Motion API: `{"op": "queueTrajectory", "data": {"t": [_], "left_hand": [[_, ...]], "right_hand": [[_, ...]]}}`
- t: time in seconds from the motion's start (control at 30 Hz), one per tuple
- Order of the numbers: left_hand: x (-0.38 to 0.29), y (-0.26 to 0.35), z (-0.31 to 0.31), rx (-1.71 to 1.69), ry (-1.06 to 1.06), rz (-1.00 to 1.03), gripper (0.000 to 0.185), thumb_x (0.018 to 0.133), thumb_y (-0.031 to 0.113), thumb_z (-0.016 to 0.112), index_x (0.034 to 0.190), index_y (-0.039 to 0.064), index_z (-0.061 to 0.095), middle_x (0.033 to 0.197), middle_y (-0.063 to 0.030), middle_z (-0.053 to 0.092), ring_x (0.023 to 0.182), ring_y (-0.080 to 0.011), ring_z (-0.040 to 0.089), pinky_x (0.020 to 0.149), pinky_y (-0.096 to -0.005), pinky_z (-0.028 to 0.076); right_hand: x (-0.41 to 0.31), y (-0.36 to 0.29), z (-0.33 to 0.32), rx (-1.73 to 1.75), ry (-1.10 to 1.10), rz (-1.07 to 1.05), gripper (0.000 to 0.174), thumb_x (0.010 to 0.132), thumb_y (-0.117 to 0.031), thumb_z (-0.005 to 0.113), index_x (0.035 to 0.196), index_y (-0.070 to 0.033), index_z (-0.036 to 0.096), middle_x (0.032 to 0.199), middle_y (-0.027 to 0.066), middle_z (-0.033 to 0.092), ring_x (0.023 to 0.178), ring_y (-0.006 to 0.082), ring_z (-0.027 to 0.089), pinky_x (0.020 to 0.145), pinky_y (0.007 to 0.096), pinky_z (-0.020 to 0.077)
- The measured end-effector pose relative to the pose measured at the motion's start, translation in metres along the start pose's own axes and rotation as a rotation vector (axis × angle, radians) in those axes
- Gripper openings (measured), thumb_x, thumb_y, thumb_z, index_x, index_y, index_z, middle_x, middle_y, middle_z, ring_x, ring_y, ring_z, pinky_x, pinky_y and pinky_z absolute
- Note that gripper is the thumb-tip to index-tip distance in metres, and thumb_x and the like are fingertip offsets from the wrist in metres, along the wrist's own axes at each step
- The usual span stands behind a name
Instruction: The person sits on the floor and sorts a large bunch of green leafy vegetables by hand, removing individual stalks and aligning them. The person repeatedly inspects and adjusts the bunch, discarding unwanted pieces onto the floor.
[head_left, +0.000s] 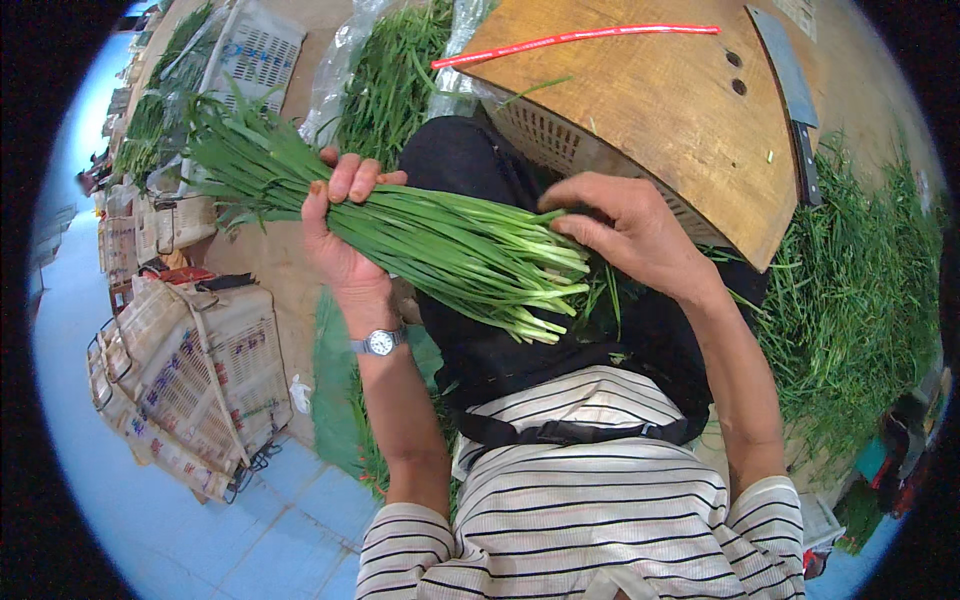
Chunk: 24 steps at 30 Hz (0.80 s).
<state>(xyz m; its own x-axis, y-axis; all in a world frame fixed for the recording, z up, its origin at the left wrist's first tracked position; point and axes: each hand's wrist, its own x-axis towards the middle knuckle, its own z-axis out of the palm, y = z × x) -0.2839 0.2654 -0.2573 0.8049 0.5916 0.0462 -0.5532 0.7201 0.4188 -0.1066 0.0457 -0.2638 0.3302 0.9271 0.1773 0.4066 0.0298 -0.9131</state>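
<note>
My left hand (345, 217) grips a bundle of Chinese chives (450, 240) around its leafy half, above my lap. The dark green leaf tips fan out to the far left, and the pale cut ends point right. Close by those ends is my right hand (630, 229), its thumb and forefinger curled at the upper stalks. Whether they pinch a stalk is hard to make out. A red tie strip (577, 43) lies across the wooden board (645, 105) ahead of me. Along the board's right edge rests a cleaver (787, 82) with a black handle.
Under the board stands a plastic crate (547, 131). Loose greens (855, 300) are heaped on the right, and more chives (397, 75) lie in clear plastic ahead. Stacked white crates (202, 375) stand at left on blue tiles. Another white crate (259, 60) sits at the upper left.
</note>
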Motion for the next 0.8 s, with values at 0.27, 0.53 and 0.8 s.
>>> {"op": "queueTrajectory", "data": {"t": [0.27, 0.53, 0.8], "left_hand": [[0.003, -0.008, 0.001, 0.074, -0.038, 0.018, 0.031, 0.083, 0.015, 0.061, 0.112, 0.008, 0.056, 0.073, 0.0034, 0.041, 0.071, -0.0117, 0.041, 0.082, -0.0361, 0.04], [0.01, -0.019, 0.016, 0.093, -0.171, -0.003, 0.028, 0.078, 0.015, 0.065, 0.104, 0.01, 0.054, 0.065, 0.0042, 0.042, 0.061, -0.0103, 0.044, 0.074, -0.0317, 0.038], [0.018, -0.039, 0.033, 0.083, -0.271, -0.036, 0.026, 0.076, 0.014, 0.066, 0.095, 0.011, 0.048, 0.06, 0.0045, 0.044, 0.057, -0.0097, 0.047, 0.07, -0.0304, 0.036]], "right_hand": [[0.016, -0.005, -0.001, -0.28, 0.133, -0.127, 0.01, 0.077, -0.008, 0.063, 0.084, -0.004, 0.058, 0.076, 0.0121, 0.057, 0.074, 0.0317, 0.059, 0.064, 0.041, 0.0473], [0.006, -0.011, -0.006, -0.487, 0.348, -0.093, 0.012, 0.073, 0.003, 0.064, 0.084, 0.0, 0.06, 0.075, 0.0145, 0.058, 0.069, 0.0315, 0.06, 0.06, 0.0362, 0.0464], [-0.036, -0.021, -0.023, -0.606, 0.452, -0.055, 0.015, 0.072, 0.0, 0.066, 0.085, -0.001, 0.06, 0.071, 0.0118, 0.056, 0.063, 0.0292, 0.056, 0.056, 0.0374, 0.0441]]}}
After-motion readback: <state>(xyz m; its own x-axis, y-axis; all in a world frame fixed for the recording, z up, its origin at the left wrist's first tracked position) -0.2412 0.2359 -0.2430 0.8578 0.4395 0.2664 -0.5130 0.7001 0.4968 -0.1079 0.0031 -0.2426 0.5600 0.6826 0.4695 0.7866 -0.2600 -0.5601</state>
